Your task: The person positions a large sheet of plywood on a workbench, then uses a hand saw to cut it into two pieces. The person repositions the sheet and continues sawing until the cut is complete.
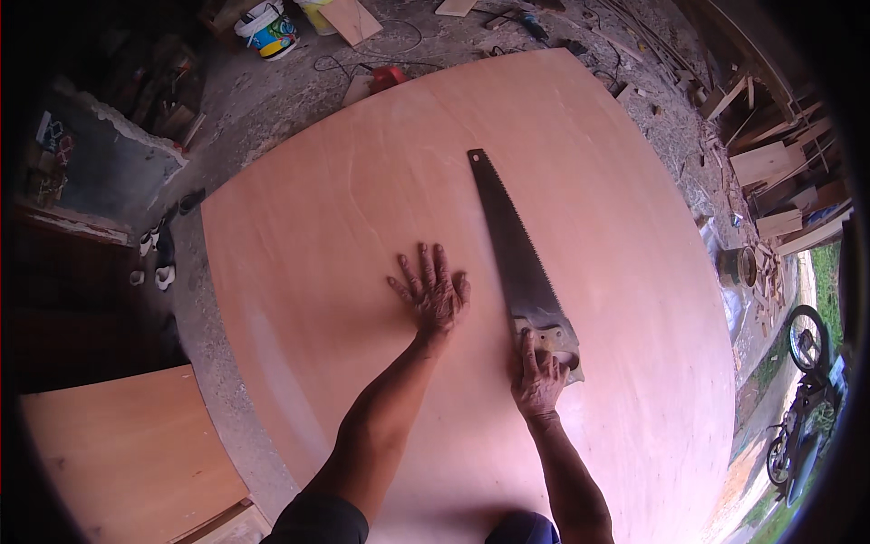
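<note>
One saw lies flat on one large plywood sheet, its blade pointing away from the person. The right hand rests on the saw's handle, fingers laid over it rather than clearly clamped; the left hand lies open and flat on the sheet, just left of the saw. A sound grip would likely need the fingers wrapped fully around the handle while the flat palm steadies the sheet.

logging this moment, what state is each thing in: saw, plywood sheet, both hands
dark-bladed hand saw: lying flat on the sheet, teeth facing right
large reddish plywood sheet: flat, uncut as far as visible
left hand: open, palm pressed on the sheet
right hand: resting on the saw handle, fingers not closed
</note>
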Motion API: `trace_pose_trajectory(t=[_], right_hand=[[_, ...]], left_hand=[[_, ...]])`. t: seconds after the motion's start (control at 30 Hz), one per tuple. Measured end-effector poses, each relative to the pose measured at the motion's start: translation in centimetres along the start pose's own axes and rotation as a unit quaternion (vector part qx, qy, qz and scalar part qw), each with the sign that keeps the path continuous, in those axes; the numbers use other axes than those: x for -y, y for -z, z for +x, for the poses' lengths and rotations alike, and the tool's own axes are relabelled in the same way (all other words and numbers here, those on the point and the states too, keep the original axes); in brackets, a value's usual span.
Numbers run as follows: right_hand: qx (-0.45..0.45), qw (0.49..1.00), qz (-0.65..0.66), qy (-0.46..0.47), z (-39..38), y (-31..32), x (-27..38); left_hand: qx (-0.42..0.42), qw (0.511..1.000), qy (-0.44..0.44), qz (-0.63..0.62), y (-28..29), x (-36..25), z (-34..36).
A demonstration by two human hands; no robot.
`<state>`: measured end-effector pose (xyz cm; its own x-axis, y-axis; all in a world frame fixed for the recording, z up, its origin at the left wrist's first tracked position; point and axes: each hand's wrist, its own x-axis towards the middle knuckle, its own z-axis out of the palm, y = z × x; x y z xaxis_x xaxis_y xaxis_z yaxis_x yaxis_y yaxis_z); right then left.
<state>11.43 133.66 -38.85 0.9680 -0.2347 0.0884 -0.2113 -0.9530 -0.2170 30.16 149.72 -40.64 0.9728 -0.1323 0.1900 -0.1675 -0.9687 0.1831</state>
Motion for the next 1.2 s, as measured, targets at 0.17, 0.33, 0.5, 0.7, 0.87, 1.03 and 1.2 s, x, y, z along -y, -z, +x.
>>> trace_pose_trajectory(t=[0.17, 0.33, 0.5, 0.7, 0.87, 1.03, 1.2], right_hand=[[0.002, 0.996, 0.090, 0.028, 0.8, 2.5, -0.7], [0.132, 0.805, 0.537, -0.213, 3.1, 10.9, -3.8], [0.042, 0.699, 0.706, -0.105, 3.5, 14.4, -6.3], [0.008, 0.865, 0.484, -0.129, 2.2, 13.5, -4.9], [-0.120, 0.873, 0.458, -0.114, 5.6, 13.8, -3.4], [-0.140, 0.875, 0.459, -0.066, 13.8, 9.6, -1.3], [-0.114, 0.833, 0.539, -0.053, 21.9, 5.7, 0.9]], left_hand=[[0.058, 0.998, 0.017, -0.008, 0.5, -1.4, 1.2], [0.100, 0.994, 0.038, 0.006, 0.6, -1.0, 0.9], [0.127, 0.991, 0.032, 0.025, 0.8, -1.4, 1.1], [0.127, 0.991, 0.035, 0.032, 0.4, -1.3, 1.3], [0.101, 0.994, 0.026, 0.028, 0.7, -1.4, 1.3], [0.103, 0.994, 0.024, 0.014, 1.0, -1.2, 1.3], [0.106, 0.994, 0.022, 0.001, 1.3, -1.6, 1.4]])
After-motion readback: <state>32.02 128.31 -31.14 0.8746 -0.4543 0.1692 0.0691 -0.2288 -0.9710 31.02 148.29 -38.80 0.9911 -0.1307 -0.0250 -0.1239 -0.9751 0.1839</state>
